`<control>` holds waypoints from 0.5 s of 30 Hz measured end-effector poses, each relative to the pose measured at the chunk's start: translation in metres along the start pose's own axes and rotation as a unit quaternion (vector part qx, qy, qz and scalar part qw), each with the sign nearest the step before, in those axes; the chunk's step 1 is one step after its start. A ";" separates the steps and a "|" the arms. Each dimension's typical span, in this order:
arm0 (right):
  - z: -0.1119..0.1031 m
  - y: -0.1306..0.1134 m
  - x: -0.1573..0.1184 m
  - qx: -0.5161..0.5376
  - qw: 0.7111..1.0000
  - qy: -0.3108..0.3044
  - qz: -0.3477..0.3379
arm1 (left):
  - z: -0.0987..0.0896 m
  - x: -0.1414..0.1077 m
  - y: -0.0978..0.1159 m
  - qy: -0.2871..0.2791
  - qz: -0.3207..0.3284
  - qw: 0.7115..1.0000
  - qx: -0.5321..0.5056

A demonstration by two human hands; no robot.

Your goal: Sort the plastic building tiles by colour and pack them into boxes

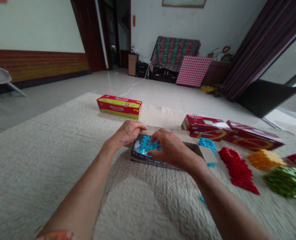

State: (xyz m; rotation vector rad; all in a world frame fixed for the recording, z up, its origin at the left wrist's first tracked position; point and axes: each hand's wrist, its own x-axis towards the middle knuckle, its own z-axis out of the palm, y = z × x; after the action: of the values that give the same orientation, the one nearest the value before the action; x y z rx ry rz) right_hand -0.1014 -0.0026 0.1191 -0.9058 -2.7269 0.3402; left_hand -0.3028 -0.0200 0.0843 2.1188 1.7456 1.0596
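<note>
A long dark blue box [148, 161] lies open on the pale quilted cover, its cardboard flaps raised. Blue notched pieces [146, 144] and something clear or whitish fill its left part. My left hand [130, 132] is at the box's back left corner, its fingers closed on the raised flap. Over the opening hangs my right hand [169, 148], thumb and fingers apart around the blue pieces, with nothing visibly held. More blue pieces [207, 144] lie just beyond the box's right end.
Right of the box are piles of red [237, 170], yellow [265, 159] and green pieces [286, 181]. Two dark red boxes [205, 128] stand behind them. A red and yellow-green box [119, 107] is at the back left. A small blue piece [202, 199] lies near my right forearm.
</note>
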 end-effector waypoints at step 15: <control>-0.039 0.039 -0.038 0.021 0.998 0.028 0.049 | 0.003 0.000 0.002 -0.010 -0.004 1.000 0.020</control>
State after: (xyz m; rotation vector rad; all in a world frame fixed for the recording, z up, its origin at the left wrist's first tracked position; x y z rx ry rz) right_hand -0.0384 0.0104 0.1378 -1.0253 -2.6202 0.3845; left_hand -0.2990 -0.0200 0.0828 2.1366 1.7794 1.0065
